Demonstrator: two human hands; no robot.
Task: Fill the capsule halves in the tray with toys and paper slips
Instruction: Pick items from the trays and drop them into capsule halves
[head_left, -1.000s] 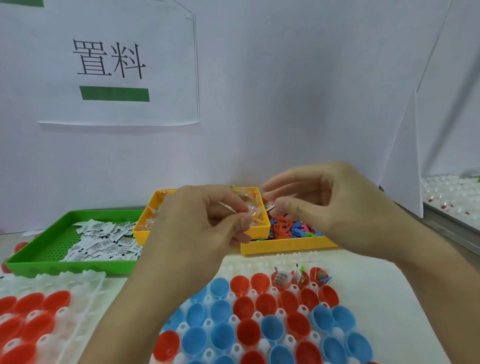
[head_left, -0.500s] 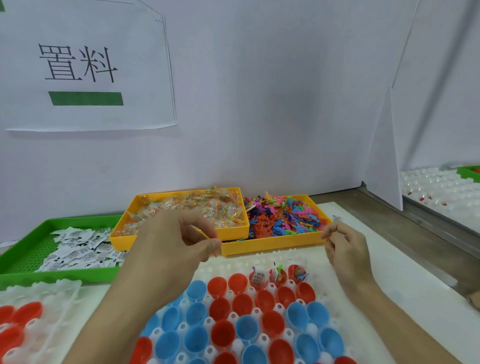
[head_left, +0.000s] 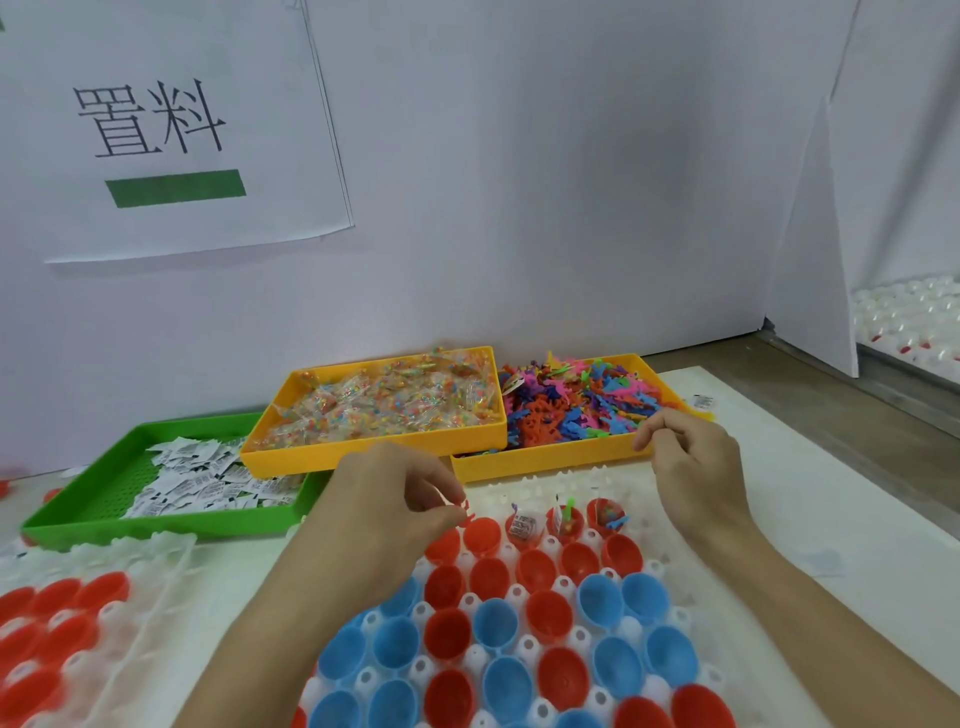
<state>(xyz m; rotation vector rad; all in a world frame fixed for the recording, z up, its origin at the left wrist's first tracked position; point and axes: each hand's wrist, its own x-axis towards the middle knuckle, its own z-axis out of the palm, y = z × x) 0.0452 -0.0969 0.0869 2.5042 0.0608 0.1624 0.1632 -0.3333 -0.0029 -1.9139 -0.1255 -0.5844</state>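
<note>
A white capsule tray in front of me holds several red and blue capsule halves. In its far row, three red halves carry toys and a paper slip; the red half to their left is empty. My left hand hovers just left of that empty half and pinches a small red toy between thumb and fingertips. My right hand is at the front right corner of the toy tray with its fingers curled together; whether it holds anything is hidden.
A green tray of paper slips sits at the left, with a yellow tray of clear packets beside it. Another white tray with red halves lies at the near left. One slip lies loose on the mat. White partitions stand behind and right.
My hands were together above the yellow trays and have come apart. The left has dropped toward the capsule tray with the red toy; the right has moved out to the toy tray's corner.
</note>
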